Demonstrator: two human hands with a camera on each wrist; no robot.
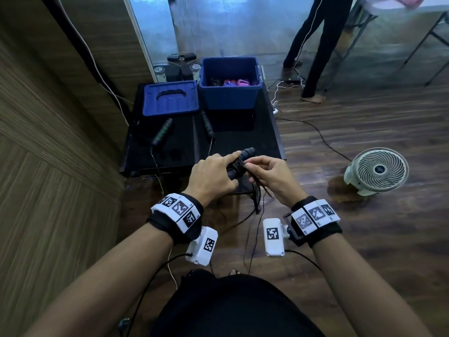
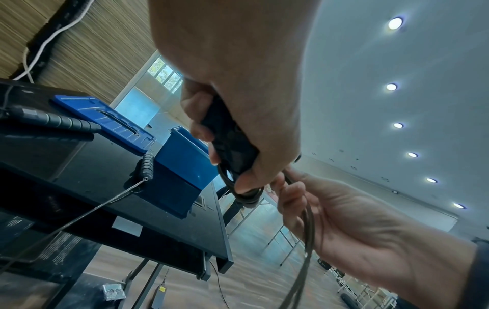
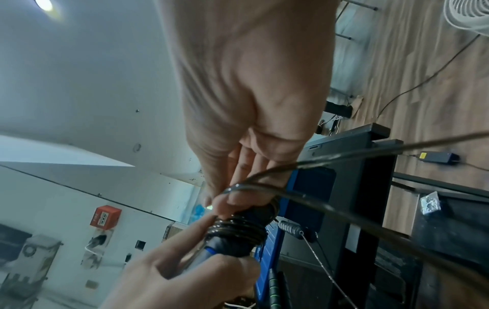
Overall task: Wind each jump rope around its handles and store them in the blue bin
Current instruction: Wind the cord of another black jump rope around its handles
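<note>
My left hand [image 1: 218,175] grips a pair of dark jump rope handles [image 1: 246,153] above the near edge of the black table [image 1: 243,132]. Several turns of dark cord [image 3: 238,229] are wound round the handles. My right hand [image 1: 264,172] pinches the loose cord [image 2: 308,219] just right of the coils, and the rest hangs toward the floor. A second rope with green-banded handles [image 1: 161,132] lies unwound on the table. The open blue bin [image 1: 230,98] stands at the table's far side with pink and purple ropes [image 1: 234,82] inside.
The bin's blue lid [image 1: 170,98] lies left of the bin. A white floor fan [image 1: 379,170] sits to the right, with cables across the wooden floor. Another person's legs [image 1: 315,45] stand at the back right. A wood-panelled wall runs along the left.
</note>
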